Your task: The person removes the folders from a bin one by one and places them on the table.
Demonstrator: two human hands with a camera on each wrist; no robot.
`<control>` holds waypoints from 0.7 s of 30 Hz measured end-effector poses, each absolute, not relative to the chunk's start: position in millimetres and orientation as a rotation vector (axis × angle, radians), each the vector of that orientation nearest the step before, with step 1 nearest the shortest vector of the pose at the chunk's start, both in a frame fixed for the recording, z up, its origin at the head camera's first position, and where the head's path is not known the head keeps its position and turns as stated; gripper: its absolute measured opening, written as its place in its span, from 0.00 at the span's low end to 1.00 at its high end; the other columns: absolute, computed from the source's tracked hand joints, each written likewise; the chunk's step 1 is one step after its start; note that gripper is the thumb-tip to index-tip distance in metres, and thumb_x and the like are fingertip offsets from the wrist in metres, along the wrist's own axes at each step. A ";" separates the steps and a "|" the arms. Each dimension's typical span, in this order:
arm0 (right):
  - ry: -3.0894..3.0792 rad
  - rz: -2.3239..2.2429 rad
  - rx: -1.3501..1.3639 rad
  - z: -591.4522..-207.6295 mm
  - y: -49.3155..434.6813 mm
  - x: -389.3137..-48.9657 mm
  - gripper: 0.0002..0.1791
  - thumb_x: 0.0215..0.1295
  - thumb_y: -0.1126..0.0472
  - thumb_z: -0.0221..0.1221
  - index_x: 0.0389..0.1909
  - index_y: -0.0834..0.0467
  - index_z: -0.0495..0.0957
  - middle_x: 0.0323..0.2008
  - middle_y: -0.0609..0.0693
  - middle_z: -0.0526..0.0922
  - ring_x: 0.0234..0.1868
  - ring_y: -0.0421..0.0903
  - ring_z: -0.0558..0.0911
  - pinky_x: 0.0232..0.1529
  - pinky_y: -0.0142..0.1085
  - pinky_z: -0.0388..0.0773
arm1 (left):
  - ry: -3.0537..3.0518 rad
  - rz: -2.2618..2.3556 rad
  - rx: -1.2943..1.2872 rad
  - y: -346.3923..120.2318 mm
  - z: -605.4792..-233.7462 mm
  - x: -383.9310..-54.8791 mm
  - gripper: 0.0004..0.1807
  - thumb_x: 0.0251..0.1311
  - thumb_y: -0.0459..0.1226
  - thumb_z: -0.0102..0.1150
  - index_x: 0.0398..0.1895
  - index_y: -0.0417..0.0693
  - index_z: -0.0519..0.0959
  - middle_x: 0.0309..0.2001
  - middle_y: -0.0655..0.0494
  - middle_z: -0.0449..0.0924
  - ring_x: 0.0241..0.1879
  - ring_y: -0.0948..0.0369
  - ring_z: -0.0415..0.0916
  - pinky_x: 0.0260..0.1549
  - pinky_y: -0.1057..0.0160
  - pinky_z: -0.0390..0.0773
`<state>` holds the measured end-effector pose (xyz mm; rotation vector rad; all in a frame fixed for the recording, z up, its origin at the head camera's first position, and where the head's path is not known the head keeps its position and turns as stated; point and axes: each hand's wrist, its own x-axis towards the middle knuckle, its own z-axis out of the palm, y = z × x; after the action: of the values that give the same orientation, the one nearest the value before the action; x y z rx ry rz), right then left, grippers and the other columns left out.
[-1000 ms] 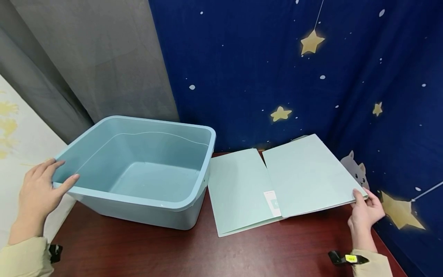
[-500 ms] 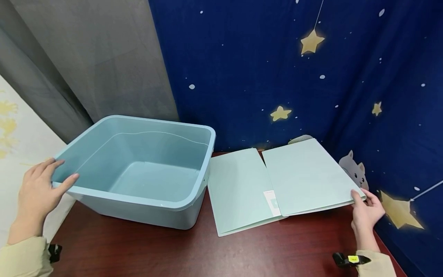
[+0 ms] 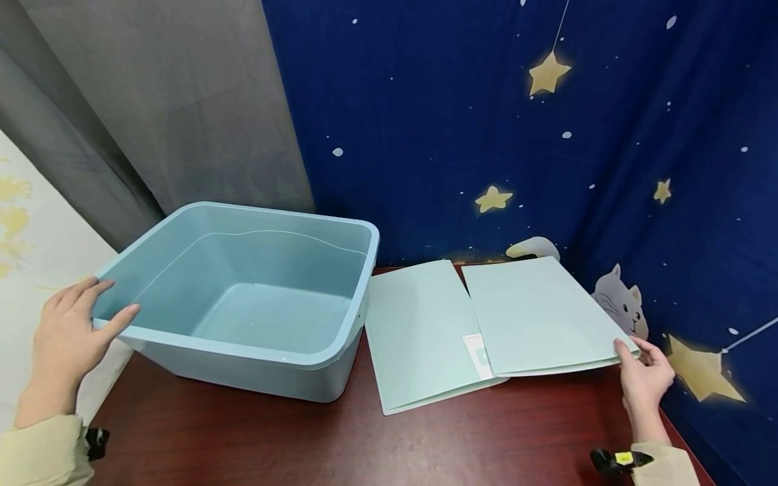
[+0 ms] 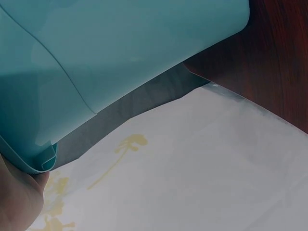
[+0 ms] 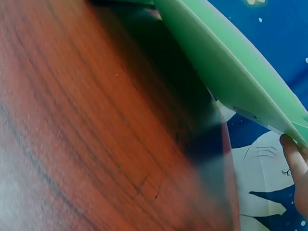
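Two hands engaged: my left hand (image 3: 67, 337) grips the blue tub's (image 3: 243, 297) rim, my right hand (image 3: 645, 372) pinches the green folder's (image 3: 535, 317) raised corner. I keep that cover level above the tabletop (image 3: 365, 439).

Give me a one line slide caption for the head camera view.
Left hand holds the blue tub's rim while right hand grips the upper green folder's corner.

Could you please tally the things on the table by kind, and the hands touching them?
Blue plastic tub: 1
Pale green folders: 2
Hands: 2, the left hand and the right hand
Total: 5
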<state>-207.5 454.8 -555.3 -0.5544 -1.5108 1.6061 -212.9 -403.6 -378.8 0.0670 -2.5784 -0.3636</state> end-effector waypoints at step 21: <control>-1.913 1.111 -0.633 -562.7 468.8 -205.1 0.12 0.46 0.54 0.68 0.35 0.48 0.83 0.16 0.29 0.73 0.13 0.28 0.65 0.15 0.21 0.59 | -2.585 -0.360 0.078 -402.8 -378.3 -212.8 0.43 0.57 0.58 0.47 0.63 0.31 0.58 0.65 0.31 0.51 0.66 0.38 0.42 0.63 0.41 0.42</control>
<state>-205.1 468.8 -562.7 -0.6331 -1.9127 1.1111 -212.8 -402.8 -378.3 0.0775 -2.5853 -0.3597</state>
